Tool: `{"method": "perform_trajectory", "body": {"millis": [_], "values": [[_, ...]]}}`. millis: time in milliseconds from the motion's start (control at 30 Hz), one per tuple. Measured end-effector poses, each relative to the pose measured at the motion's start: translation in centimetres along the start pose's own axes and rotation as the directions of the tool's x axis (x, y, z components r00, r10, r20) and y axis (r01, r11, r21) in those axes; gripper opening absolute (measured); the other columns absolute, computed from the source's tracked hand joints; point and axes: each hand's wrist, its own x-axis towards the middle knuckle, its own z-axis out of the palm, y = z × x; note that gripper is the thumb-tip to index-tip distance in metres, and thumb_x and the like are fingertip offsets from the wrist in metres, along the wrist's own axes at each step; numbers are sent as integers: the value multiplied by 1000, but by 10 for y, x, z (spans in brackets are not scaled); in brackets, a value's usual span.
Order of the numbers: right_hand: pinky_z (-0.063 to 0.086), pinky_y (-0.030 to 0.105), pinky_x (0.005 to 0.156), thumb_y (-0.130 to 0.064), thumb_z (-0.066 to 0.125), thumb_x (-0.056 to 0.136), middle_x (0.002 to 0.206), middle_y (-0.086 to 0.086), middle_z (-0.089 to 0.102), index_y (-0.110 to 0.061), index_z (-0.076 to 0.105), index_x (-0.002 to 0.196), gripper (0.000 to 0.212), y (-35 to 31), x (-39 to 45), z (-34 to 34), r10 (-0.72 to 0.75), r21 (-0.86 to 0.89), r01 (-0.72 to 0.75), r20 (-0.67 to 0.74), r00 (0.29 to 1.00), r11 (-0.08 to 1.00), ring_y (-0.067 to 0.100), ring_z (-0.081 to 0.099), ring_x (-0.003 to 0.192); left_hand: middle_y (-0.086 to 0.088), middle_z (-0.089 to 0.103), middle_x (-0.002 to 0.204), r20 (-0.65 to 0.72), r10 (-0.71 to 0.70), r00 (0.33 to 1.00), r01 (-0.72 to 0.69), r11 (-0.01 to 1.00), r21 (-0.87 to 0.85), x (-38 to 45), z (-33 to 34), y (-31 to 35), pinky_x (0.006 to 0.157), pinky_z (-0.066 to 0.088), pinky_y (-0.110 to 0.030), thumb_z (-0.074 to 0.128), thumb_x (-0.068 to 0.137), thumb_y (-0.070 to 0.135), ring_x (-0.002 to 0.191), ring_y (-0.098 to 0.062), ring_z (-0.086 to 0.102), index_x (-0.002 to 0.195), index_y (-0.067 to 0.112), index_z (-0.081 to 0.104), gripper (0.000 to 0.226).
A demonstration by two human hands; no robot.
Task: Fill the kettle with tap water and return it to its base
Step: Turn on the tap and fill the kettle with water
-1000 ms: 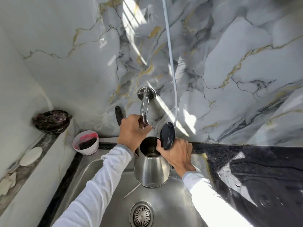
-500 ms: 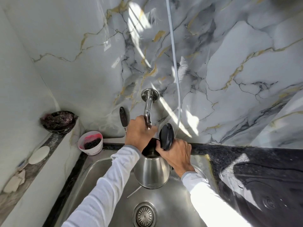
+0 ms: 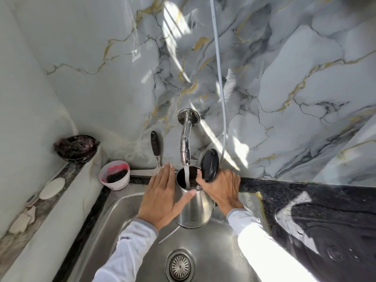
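A steel kettle [image 3: 200, 208] hangs over the sink [image 3: 215, 251] with its black lid [image 3: 210, 165] flipped up. My right hand [image 3: 220, 186] grips its handle on the right side. Water runs in a stream from the chrome wall tap [image 3: 185, 143] straight into the kettle's mouth. My left hand [image 3: 162, 195] is flat with fingers spread, its thumb resting against the kettle's left wall near the rim. The kettle's base is not in view.
A white tub [image 3: 115, 176] with dark scrubbers stands at the sink's back-left corner, a dark bowl [image 3: 76, 148] on the ledge behind it. A black-handled tool [image 3: 155, 146] leans on the wall. A grey hose [image 3: 220, 78] hangs beside the tap. Wet black counter [image 3: 317, 216] lies right.
My left hand has come off the tap and dropped to the kettle's side, fingers spread. Water now flows into the kettle. My right hand kept its hold.
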Motion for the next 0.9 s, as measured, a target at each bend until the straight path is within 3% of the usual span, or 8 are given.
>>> {"method": "perform_trajectory", "body": {"millis": [200, 467, 900], "values": [[56, 42, 71, -73, 48, 73, 55, 8, 66, -15, 61, 60, 61, -5, -1, 3, 22, -21, -22, 22, 1000, 1000, 34, 68, 62, -27, 46, 155, 55, -30, 998, 20, 985, 171, -7, 18, -7, 116, 42, -57, 26, 80, 96, 144, -35, 46, 149, -8, 42, 126], [54, 41, 69, -75, 47, 71, 57, 12, 66, -14, 64, 61, 64, -7, -3, 1, 51, -48, -50, 18, 999, 998, 37, 67, 64, -28, 45, 155, 54, -13, 998, 1, 973, 230, -2, 22, -12, 117, 40, -56, 25, 79, 97, 144, -36, 46, 147, -9, 44, 127], [54, 42, 73, -75, 47, 71, 53, 3, 59, -23, 55, 55, 55, -9, 0, -5, 39, 10, -39, 5, 999, 999, 32, 66, 61, -28, 44, 156, -7, 27, 1000, -24, 966, 258, 2, 20, -11, 117, 40, -57, 24, 81, 96, 144, -38, 46, 148, -9, 43, 126]]}}
